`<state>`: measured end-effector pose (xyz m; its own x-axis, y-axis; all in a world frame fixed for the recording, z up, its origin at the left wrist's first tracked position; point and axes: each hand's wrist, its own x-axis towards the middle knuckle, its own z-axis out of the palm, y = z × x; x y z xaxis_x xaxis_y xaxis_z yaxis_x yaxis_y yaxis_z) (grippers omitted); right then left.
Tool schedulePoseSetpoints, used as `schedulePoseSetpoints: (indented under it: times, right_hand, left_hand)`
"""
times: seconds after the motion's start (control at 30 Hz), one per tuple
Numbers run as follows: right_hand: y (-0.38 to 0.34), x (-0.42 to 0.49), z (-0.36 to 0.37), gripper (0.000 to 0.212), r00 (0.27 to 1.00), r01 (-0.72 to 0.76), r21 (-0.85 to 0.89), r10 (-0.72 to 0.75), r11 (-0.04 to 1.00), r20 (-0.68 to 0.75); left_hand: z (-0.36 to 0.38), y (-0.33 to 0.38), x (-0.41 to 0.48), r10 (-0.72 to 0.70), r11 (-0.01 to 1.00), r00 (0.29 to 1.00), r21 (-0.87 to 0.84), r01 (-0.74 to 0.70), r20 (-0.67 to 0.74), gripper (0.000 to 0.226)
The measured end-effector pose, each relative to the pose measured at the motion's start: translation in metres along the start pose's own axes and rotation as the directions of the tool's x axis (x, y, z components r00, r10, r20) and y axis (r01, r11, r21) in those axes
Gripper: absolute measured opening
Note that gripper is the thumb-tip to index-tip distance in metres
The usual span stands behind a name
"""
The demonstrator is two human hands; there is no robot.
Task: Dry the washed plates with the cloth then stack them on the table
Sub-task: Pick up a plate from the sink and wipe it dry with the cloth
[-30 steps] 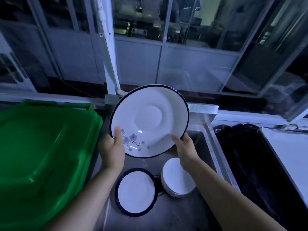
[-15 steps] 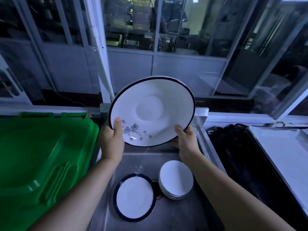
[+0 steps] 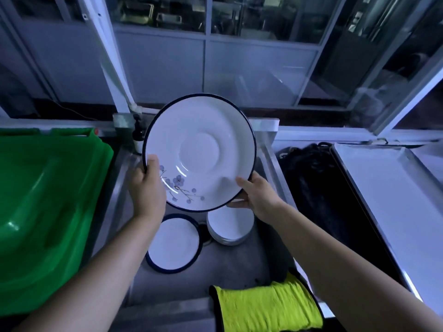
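While left hand and right hand grip the flowered plate by its rim, sink below holds one blue-rimmed plate beside one white stack.

I see a big plate, flower print, held tilted above the sink. Left hand grips its lower-left rim, thumb on the face; right hand grips the lower-right rim. In the sink: small plate lying flat, just beside a white plate stack. Yellow cloth hangs over the sink's near edge. Green bin lid is left of the sink, metal tray right, pump bottle at the far-left corner.
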<state>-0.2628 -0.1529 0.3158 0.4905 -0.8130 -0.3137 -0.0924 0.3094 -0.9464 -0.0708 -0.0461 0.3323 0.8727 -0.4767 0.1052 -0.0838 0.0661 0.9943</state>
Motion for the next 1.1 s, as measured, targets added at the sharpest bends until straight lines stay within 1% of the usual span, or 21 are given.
schedulePoseSetpoints:
  times: [0.07, 0.1, 0.17, 0.2, 0.23, 0.27, 0.3, 0.33, 0.37, 0.43, 0.47, 0.5, 0.6, 0.67, 0.73, 0.83, 0.9, 0.93, 1.0, 1.07, 1.1]
  right_hand:
    - [0.023, -0.016, -0.024, 0.020, 0.996, -0.059, -0.082, 0.065, 0.995, 0.060]
    - [0.036, -0.026, -0.035, 0.024, 0.993, -0.095, -0.150, 0.105, 0.984, 0.056]
    - [0.068, -0.045, -0.056, 0.028, 0.979, -0.179, -0.361, 0.202, 0.915, 0.025]
    - [0.084, -0.054, -0.067, 0.030, 0.966, -0.207, -0.554, 0.258, 0.806, 0.015]
    - [0.101, -0.062, -0.078, 0.033, 0.946, -0.204, -0.767, 0.323, 0.609, 0.005]
    - [0.117, -0.070, -0.088, 0.036, 0.924, -0.165, -0.916, 0.382, 0.365, -0.013]
    - [0.131, -0.079, -0.096, 0.039, 0.906, -0.096, -0.983, 0.422, 0.157, -0.021]
    - [0.143, -0.088, -0.102, 0.041, 0.900, -0.013, -1.000, 0.435, 0.022, -0.002]
    - [0.153, -0.095, -0.107, 0.039, 0.910, 0.060, -0.997, 0.414, -0.046, 0.035]
    - [0.168, -0.103, -0.113, 0.033, 0.944, 0.143, -0.985, 0.313, -0.099, 0.106]
    - [0.173, -0.105, -0.116, 0.032, 0.960, 0.147, -0.984, 0.253, -0.098, 0.118]
    - [0.175, -0.106, -0.117, 0.031, 0.975, 0.128, -0.989, 0.193, -0.070, 0.113]
    - [0.177, -0.111, -0.121, 0.021, 0.990, 0.102, -0.992, 0.088, 0.078, 0.109]
    - [0.170, -0.118, -0.121, 0.012, 0.988, 0.126, -0.971, 0.060, 0.204, 0.141]
    - [0.151, -0.127, -0.119, 0.004, 0.983, 0.164, -0.916, 0.014, 0.366, 0.182]
    - [0.099, -0.144, -0.109, 0.022, 0.964, 0.265, -0.783, -0.127, 0.563, 0.235]
    - [0.054, -0.154, -0.098, 0.014, 0.945, 0.327, -0.673, -0.254, 0.664, 0.208]
    - [0.030, -0.157, -0.092, 0.010, 0.925, 0.370, -0.609, -0.337, 0.701, 0.174]
    - [-0.012, -0.157, -0.076, 0.011, 0.863, 0.469, -0.500, -0.499, 0.729, 0.082]
    - [-0.045, -0.150, -0.055, 0.018, 0.808, 0.534, -0.465, -0.589, 0.706, 0.034]
    - [-0.056, -0.145, -0.042, 0.021, 0.796, 0.549, -0.486, -0.602, 0.680, 0.056]
  left_hand:
    - [0.002, -0.019, -0.018, -0.068, 0.994, 0.997, 0.086, 0.071, -0.037, 0.026]
    - [0.001, -0.029, -0.027, -0.088, 0.988, 0.995, 0.124, 0.092, -0.039, 0.029]
    - [-0.001, -0.045, -0.045, -0.123, 0.978, 0.992, 0.166, 0.128, -0.037, 0.036]
    - [-0.002, -0.050, -0.055, -0.141, 0.972, 0.989, 0.184, 0.148, -0.050, 0.037]
    - [-0.002, -0.053, -0.063, -0.154, 0.964, 0.986, 0.206, 0.165, -0.072, 0.038]
    - [-0.001, -0.057, -0.071, -0.156, 0.959, 0.983, 0.222, 0.175, -0.099, 0.039]
    - [0.000, -0.059, -0.079, -0.151, 0.959, 0.981, 0.222, 0.176, -0.124, 0.040]
    - [0.001, -0.062, -0.086, -0.150, 0.959, 0.978, 0.218, 0.179, -0.145, 0.039]
    - [0.002, -0.063, -0.093, -0.155, 0.958, 0.975, 0.217, 0.188, -0.162, 0.039]
    - [0.002, -0.065, -0.103, -0.178, 0.948, 0.968, 0.233, 0.217, -0.180, 0.039]
    - [0.001, -0.065, -0.107, -0.187, 0.941, 0.965, 0.248, 0.230, -0.186, 0.038]
    - [0.000, -0.065, -0.112, -0.191, 0.936, 0.962, 0.260, 0.239, -0.195, 0.038]
    - [0.000, -0.061, -0.125, -0.190, 0.939, 0.955, 0.241, 0.244, -0.228, 0.038]
    - [0.000, -0.055, -0.131, -0.197, 0.941, 0.949, 0.225, 0.253, -0.245, 0.037]
    - [-0.001, -0.048, -0.134, -0.208, 0.938, 0.943, 0.221, 0.268, -0.261, 0.037]
    - [-0.002, -0.031, -0.136, -0.200, 0.941, 0.943, 0.216, 0.261, -0.265, 0.036]
    - [-0.002, -0.019, -0.137, -0.181, 0.950, 0.947, 0.202, 0.239, -0.266, 0.036]
    - [-0.002, -0.013, -0.137, -0.167, 0.956, 0.949, 0.190, 0.222, -0.267, 0.036]
    - [-0.002, -0.001, -0.137, -0.136, 0.966, 0.954, 0.177, 0.187, -0.266, 0.036]
    - [-0.001, 0.010, -0.137, -0.116, 0.973, 0.961, 0.166, 0.161, -0.252, 0.038]
    - [0.000, 0.016, -0.137, -0.108, 0.977, 0.965, 0.155, 0.148, -0.241, 0.040]
